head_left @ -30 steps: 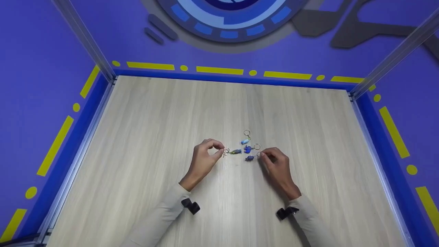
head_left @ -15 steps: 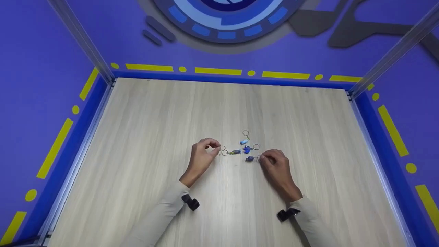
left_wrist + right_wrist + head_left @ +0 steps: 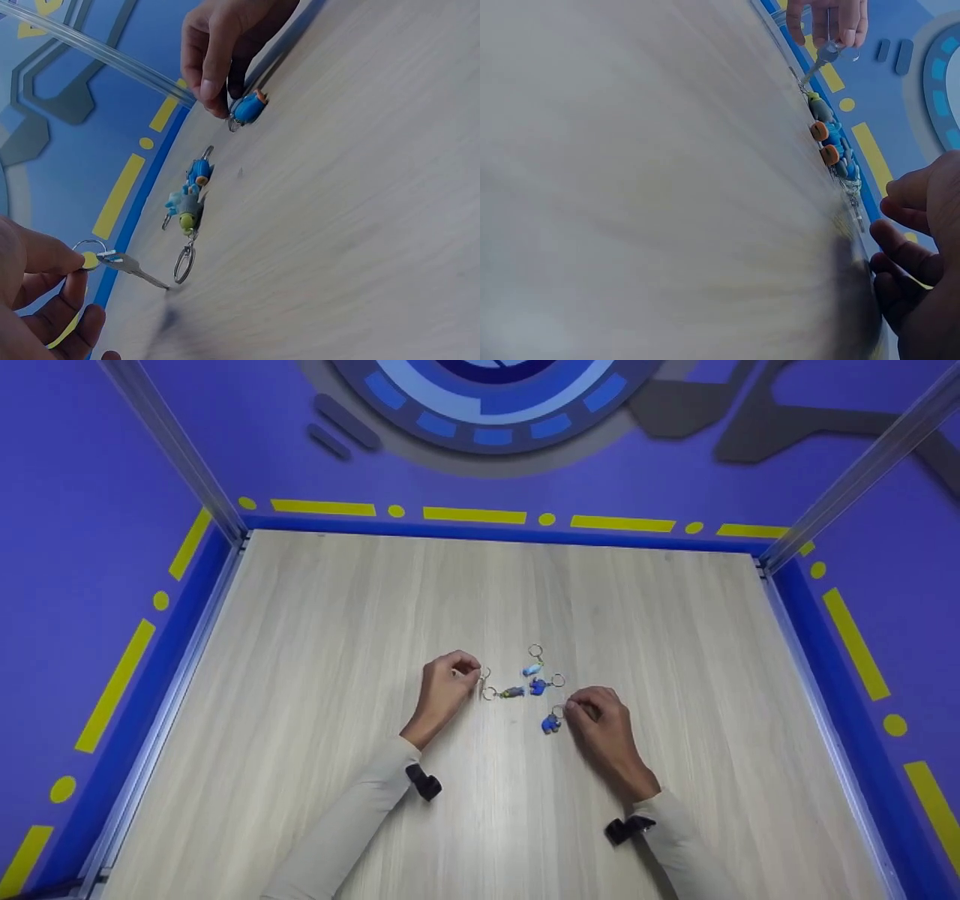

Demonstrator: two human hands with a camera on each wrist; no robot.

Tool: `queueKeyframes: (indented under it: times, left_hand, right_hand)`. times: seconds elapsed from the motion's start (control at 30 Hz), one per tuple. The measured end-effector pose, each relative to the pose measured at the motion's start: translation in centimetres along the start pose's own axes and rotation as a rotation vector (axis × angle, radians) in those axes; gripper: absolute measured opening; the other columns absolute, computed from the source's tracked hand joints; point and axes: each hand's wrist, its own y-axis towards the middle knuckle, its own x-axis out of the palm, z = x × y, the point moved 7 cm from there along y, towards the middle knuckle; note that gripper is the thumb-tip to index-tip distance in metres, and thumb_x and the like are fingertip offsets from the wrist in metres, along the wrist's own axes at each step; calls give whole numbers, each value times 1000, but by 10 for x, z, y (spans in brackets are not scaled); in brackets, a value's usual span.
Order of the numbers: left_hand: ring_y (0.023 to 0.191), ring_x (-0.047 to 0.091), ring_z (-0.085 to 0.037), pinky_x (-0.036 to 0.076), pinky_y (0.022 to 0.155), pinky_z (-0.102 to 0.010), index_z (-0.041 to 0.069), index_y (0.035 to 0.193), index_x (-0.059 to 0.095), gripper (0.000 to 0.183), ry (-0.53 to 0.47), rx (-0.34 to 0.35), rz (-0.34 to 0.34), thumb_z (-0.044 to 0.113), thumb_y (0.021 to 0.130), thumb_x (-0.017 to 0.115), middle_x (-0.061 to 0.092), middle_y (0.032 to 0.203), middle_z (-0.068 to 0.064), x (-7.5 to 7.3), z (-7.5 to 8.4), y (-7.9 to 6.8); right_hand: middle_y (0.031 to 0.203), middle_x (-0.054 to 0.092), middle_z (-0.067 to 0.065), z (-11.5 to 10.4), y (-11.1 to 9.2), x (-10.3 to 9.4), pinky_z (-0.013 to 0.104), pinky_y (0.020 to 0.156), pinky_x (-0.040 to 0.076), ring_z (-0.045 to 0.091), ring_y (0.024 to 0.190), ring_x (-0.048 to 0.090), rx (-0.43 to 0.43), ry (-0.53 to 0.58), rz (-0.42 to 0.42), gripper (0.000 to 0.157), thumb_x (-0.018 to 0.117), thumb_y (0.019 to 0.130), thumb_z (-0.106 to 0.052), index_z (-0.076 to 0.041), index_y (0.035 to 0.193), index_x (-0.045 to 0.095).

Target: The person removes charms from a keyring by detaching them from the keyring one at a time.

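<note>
My left hand (image 3: 445, 690) pinches a ring with a metal key (image 3: 135, 268) on it, held up over the table in the left wrist view. Thumb and forefinger of my right hand (image 3: 609, 731) meet at the ring of a blue figure keychain (image 3: 551, 724), whose body lies on the wood with orange at one end. Between the hands lies a grey keychain with a yellow-green head (image 3: 513, 692), its ring towards the left hand. A second blue keychain (image 3: 538, 687) lies close to it, its ring pointing right. Behind these is a light-blue keychain (image 3: 533, 668).
The pale wooden table (image 3: 360, 600) is bordered at the back and sides by blue panels (image 3: 480, 487) with yellow marks. Metal posts (image 3: 199, 457) stand at the corners. A black wrist camera (image 3: 424, 784) sits on the left sleeve.
My left hand has lifted its ring and key slightly away, up and left of the grey keychain. By my right hand, the blue keychain has swung round, its body moving nearer the person.
</note>
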Motion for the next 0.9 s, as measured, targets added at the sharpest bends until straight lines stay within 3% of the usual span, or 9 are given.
queueKeyframes:
  times: [0.3, 0.47, 0.6, 0.7, 0.83, 0.9]
  left_hand:
    - [79, 67, -17, 53, 74, -28, 3, 92, 79, 9, 89, 11, 8, -5, 93, 74, 75, 84, -6, -1, -9, 23]
    - [77, 67, -17, 54, 74, -30, 3, 90, 78, 9, 137, 14, 7, -4, 91, 74, 75, 83, -6, -2, -16, 27]
    - [76, 69, -20, 56, 72, -33, 2, 88, 78, 7, 166, 62, 10, -4, 89, 75, 76, 81, -8, -3, -21, 30]
    - [74, 69, -17, 56, 70, -31, 6, 86, 78, 8, 181, 101, 19, -2, 88, 76, 76, 80, -4, 0, -42, 36]
    - [75, 69, -19, 56, 72, -34, 6, 87, 79, 8, 203, 68, 11, -2, 89, 77, 76, 81, -5, 0, -46, 36]
    - [78, 69, -22, 55, 77, -39, 3, 89, 79, 8, 230, 39, -1, -5, 89, 77, 76, 83, -7, -3, -36, 33]
  right_hand:
    - [107, 74, 5, -1, -2, -5, 17, 90, 48, 19, 106, 64, 17, 17, 8, 7, 80, 99, -2, -3, 106, 80]
    - [107, 74, 7, -2, -2, -7, 17, 87, 49, 20, 104, 64, 5, 10, 8, 7, 79, 100, -2, -2, 107, 80]
    - [108, 74, 7, -1, -2, -10, 17, 86, 49, 21, 103, 64, 11, -1, 13, 8, 80, 100, -2, -1, 109, 80]
    - [108, 74, 7, 1, -3, -12, 17, 85, 49, 21, 102, 64, 25, -5, 10, 9, 80, 101, -4, -2, 110, 80]
    - [110, 74, 6, 3, -3, -14, 18, 85, 49, 19, 102, 64, 46, -14, 1, 10, 79, 102, -5, -4, 111, 80]
    - [111, 74, 6, 3, -3, -16, 18, 86, 49, 19, 103, 64, 49, -20, -2, 10, 78, 102, -5, -4, 112, 80]
